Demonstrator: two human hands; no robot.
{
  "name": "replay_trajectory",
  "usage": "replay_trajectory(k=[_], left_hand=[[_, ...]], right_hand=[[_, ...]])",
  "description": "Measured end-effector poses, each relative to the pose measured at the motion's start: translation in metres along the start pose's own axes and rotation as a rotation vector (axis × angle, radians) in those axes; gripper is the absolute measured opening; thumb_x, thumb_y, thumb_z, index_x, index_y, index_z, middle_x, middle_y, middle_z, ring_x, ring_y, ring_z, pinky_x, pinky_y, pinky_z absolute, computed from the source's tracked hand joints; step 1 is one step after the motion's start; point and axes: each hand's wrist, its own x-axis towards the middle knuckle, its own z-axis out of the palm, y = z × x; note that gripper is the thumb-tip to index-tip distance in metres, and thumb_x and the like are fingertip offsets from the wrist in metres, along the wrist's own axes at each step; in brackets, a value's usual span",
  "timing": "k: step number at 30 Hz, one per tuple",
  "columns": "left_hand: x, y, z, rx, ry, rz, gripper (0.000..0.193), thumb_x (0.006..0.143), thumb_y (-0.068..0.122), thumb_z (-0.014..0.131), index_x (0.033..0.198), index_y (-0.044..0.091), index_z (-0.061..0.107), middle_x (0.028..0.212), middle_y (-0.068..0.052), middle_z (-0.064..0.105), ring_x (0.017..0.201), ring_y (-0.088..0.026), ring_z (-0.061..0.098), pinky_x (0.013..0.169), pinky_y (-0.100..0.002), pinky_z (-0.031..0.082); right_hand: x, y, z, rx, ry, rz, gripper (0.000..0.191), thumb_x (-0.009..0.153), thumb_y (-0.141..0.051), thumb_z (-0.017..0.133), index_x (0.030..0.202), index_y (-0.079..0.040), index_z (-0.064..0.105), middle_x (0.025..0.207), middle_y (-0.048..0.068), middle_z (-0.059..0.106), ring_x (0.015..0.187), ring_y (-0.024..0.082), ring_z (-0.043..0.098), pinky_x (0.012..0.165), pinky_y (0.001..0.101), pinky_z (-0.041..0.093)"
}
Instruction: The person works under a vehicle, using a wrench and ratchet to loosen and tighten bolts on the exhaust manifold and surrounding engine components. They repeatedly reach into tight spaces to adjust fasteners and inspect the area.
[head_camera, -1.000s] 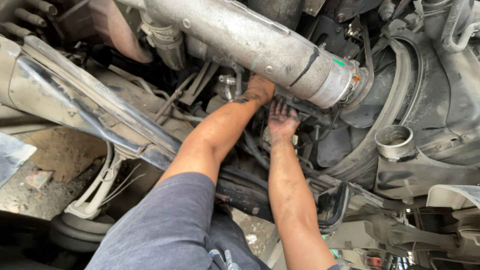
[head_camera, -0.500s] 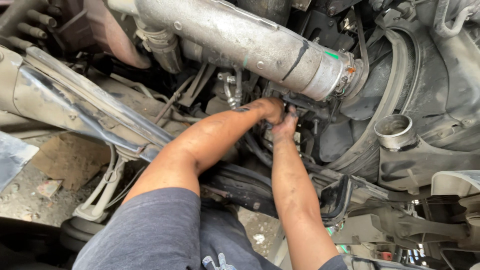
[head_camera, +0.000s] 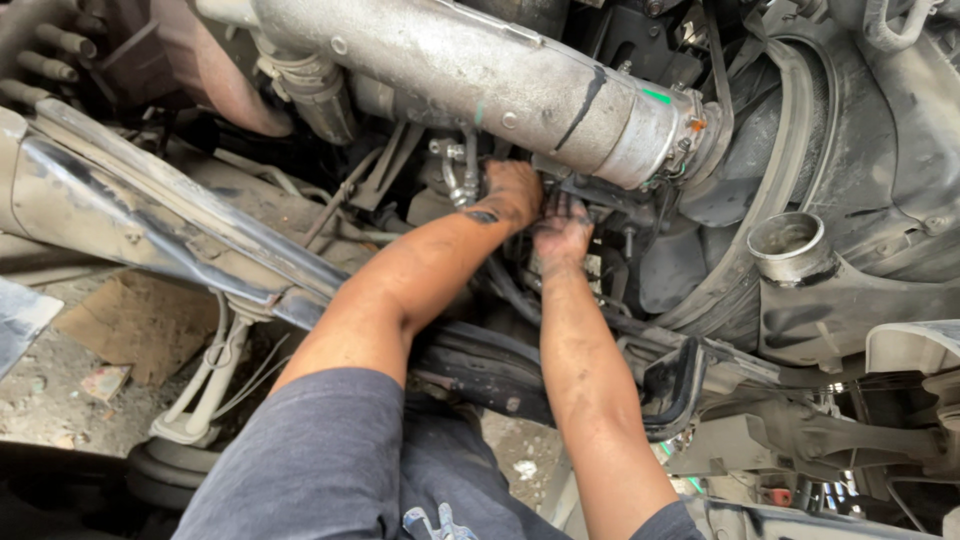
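Grimy engine-bay parts crowd the view under a big silver pipe (head_camera: 500, 85). Both hands have pushed deeper since a moment ago: left hand (head_camera: 512, 192) and right hand (head_camera: 562, 232) now meet, side by side, at a dark fitting (head_camera: 600, 195) beneath it; grip unclear.

Vehicle repair yard: exposed engine pipe (head_camera: 480, 75), dirt ground (head_camera: 60, 390).

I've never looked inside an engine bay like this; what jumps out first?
A big silvery metal pipe slants across the top, with a green mark near its clamped end. Just beneath it, the person's grimy left hand and right hand meet, reaching among dark engine parts. At right, a short open round pipe stub sticks up.
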Motion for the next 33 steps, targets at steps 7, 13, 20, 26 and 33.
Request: replay_trajectory(k=[7,13,20,26,33], left_hand=[[0.019,-0.025,0.01,-0.145,0.372,0.139,0.026,0.093,0.024,0.055,0.095,0.011,0.077,0.095,-0.016,0.077,0.09,-0.033,0.075,0.087,-0.049,0.052],[0.027,-0.025,0.005,-0.073,0.317,0.063,0.021,0.092,0.018,0.057,0.093,0.012,0.078,0.094,-0.015,0.077,0.091,-0.031,0.076,0.091,-0.047,0.055],[0.03,-0.029,-0.004,-0.081,0.302,0.084,0.019,0.089,0.016,0.063,0.099,0.008,0.077,0.1,-0.019,0.076,0.093,-0.034,0.075,0.078,-0.045,0.06],[0.031,-0.029,-0.006,-0.077,0.209,0.066,0.022,0.089,0.019,0.064,0.103,0.007,0.077,0.106,-0.019,0.075,0.099,-0.034,0.074,0.083,-0.045,0.059],[0.041,-0.03,-0.007,-0.108,0.229,0.121,0.027,0.088,0.021,0.062,0.106,0.007,0.076,0.112,-0.02,0.073,0.104,-0.036,0.072,0.084,-0.048,0.057]], right_hand=[[0.001,0.0,0.005,0.25,-0.025,-0.031,0.044,0.105,-0.024,0.046,0.141,0.001,0.049,0.157,0.013,0.045,0.145,0.035,0.043,0.119,0.0534,0.042],[-0.008,0.001,0.011,0.228,-0.063,-0.007,0.042,0.103,-0.024,0.042,0.136,0.002,0.049,0.157,0.01,0.042,0.144,0.033,0.043,0.117,0.0535,0.04],[0.001,-0.003,0.017,0.28,-0.043,-0.033,0.042,0.104,-0.017,0.043,0.138,0.006,0.05,0.158,0.015,0.04,0.147,0.034,0.039,0.117,0.0552,0.043],[0.002,-0.003,0.021,0.292,0.012,-0.053,0.045,0.105,-0.019,0.041,0.142,0.006,0.047,0.163,0.017,0.03,0.15,0.034,0.031,0.118,0.0558,0.042],[-0.006,-0.002,0.02,0.301,0.018,-0.025,0.042,0.101,-0.021,0.042,0.134,0.004,0.05,0.147,0.017,0.051,0.137,0.037,0.049,0.114,0.0557,0.045]])
